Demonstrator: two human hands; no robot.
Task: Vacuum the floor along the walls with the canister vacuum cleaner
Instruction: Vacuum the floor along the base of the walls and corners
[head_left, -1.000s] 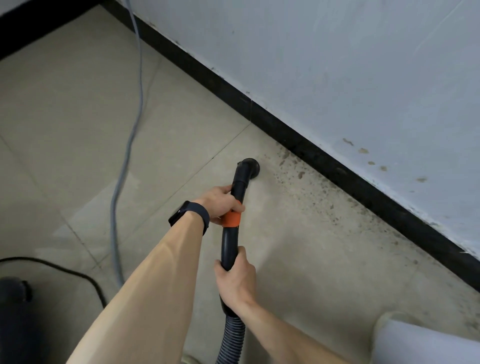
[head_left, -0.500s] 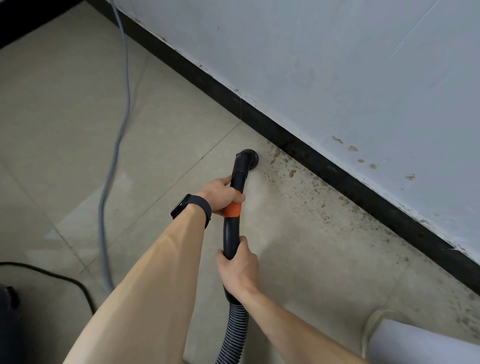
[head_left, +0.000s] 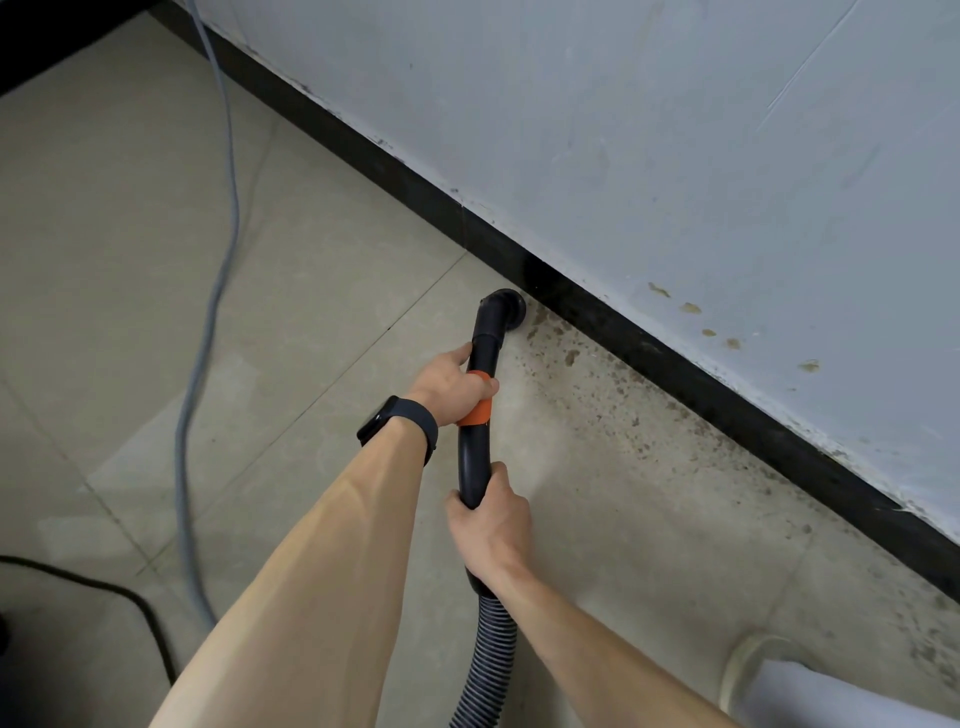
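While my left hand (head_left: 452, 387) and right hand (head_left: 491, 519) wrap curled fingers round the black wand (head_left: 475, 447), its nozzle (head_left: 501, 312) sits just beside the baseboard (head_left: 675, 364), seemingly touching it, so I fear a hard push could jam it there and skip the specks (head_left: 571, 358) alongside.

We see a thin grey cable (head_left: 235, 208) snaking across the beige tiled floor (head_left: 104, 270) on the left, and a black cord (head_left: 111, 590) curving through the lower left corner. At lower right sits a rounded white object (head_left: 831, 696) with a cream rim; we cannot identify it. A black smartwatch (head_left: 400, 423) is strapped round a forearm.
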